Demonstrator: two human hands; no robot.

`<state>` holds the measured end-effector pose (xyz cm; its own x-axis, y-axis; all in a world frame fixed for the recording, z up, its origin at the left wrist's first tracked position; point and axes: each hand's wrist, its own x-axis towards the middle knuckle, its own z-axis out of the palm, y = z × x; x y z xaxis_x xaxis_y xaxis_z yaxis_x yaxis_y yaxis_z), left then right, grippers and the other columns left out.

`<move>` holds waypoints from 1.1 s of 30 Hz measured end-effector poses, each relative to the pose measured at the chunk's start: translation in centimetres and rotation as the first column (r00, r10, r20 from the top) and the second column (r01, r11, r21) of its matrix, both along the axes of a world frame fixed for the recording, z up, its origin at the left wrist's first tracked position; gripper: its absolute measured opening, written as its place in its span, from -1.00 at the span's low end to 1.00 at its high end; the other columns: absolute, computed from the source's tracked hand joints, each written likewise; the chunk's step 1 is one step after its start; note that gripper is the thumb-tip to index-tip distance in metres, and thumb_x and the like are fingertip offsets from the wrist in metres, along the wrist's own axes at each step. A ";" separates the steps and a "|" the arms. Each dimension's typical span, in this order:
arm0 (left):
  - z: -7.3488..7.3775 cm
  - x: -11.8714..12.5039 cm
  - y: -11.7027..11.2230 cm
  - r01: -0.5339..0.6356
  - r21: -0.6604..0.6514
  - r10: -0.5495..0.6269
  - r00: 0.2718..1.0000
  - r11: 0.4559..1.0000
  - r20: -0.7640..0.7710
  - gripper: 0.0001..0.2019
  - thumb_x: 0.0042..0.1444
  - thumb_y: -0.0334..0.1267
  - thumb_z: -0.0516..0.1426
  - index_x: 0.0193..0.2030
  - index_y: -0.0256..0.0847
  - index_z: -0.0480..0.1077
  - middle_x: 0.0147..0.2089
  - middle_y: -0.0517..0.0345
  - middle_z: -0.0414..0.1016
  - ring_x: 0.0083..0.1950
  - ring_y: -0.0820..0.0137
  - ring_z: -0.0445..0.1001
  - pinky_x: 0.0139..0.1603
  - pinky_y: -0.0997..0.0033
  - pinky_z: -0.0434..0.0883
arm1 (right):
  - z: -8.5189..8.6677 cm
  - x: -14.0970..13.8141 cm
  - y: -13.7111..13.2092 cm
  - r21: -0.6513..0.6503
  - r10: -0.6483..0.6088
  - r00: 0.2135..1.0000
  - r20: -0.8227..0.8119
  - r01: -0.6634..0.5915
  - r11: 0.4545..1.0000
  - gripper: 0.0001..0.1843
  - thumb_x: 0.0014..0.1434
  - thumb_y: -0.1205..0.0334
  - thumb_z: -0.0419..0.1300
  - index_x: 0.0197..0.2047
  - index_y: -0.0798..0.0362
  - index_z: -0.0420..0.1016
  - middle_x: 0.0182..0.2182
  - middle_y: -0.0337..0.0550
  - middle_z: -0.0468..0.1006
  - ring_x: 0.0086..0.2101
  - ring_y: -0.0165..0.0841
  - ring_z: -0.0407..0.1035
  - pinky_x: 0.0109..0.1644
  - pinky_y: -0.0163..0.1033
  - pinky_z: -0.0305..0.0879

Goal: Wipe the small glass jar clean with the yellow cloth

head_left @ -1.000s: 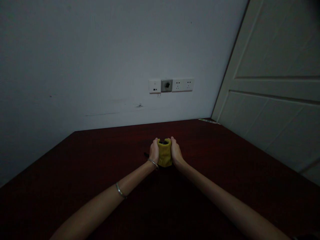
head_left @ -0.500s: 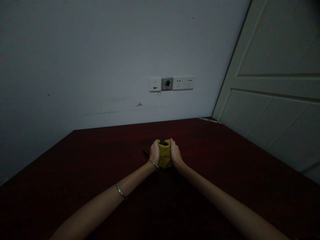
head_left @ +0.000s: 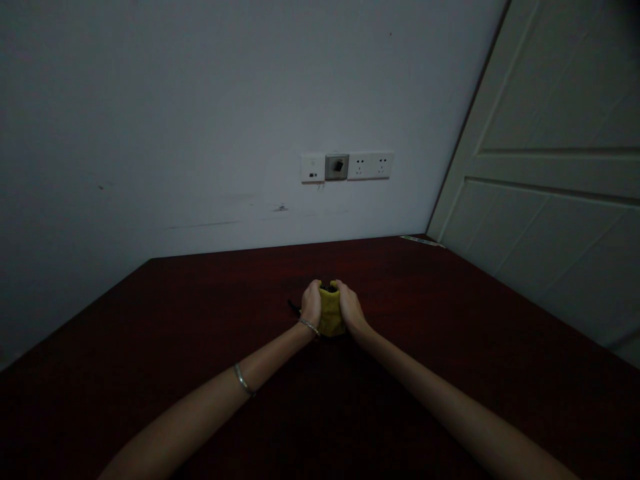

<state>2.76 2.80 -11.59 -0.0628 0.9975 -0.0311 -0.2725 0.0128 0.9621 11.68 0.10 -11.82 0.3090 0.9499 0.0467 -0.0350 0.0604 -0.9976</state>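
Pale wall (head_left: 200, 107) behind, dark red-brown tabletop (head_left: 225, 287) below, panelled door (head_left: 555, 167) on the right. Row of sockets (head_left: 370, 166) on the wall, well apart from the work. Light is low.

Person has left hand (head_left: 311, 305) on one flank and right hand (head_left: 351, 309) on the other, palms facing in, spaced only as wide as what they hold. Step in hand reads as a steady two-sided hold. Judgement: any next move calls for even pressure from both hands, top kept level; soft walls would likely buckle if squeezed hard.

Held item is a yellow pouch (head_left: 331, 315), between the palms and touching both, roughly upright, opening at the top. Looks like fabric. Base is in shadow; can't tell if it rests on the tabletop.

Smallest: dark contents (head_left: 329, 289) show at the opening, too dim to identify. Dark cord (head_left: 294, 307) pokes out past the left hand's outer side; where it attaches is hidden.
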 end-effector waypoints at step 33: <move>7.8 -5.9 -0.6 -0.074 0.369 0.146 0.974 0.927 -0.172 -0.81 -0.12 -0.37 0.08 -0.35 -0.22 0.49 -0.26 0.11 0.53 -0.14 0.32 0.43 -0.03 0.33 0.34 | 9.2 3.9 -6.1 0.151 0.204 0.474 0.857 -0.609 0.779 -0.93 0.07 0.32 0.26 -0.33 0.03 0.58 0.10 0.03 0.39 0.28 -0.07 0.02 0.28 0.14 0.03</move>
<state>-3.18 2.24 -3.81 -0.1417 0.9259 0.3502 -0.0607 -0.3612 0.9305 15.62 -5.95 -2.66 -0.4614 0.7752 0.4315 0.5813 0.6315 -0.5130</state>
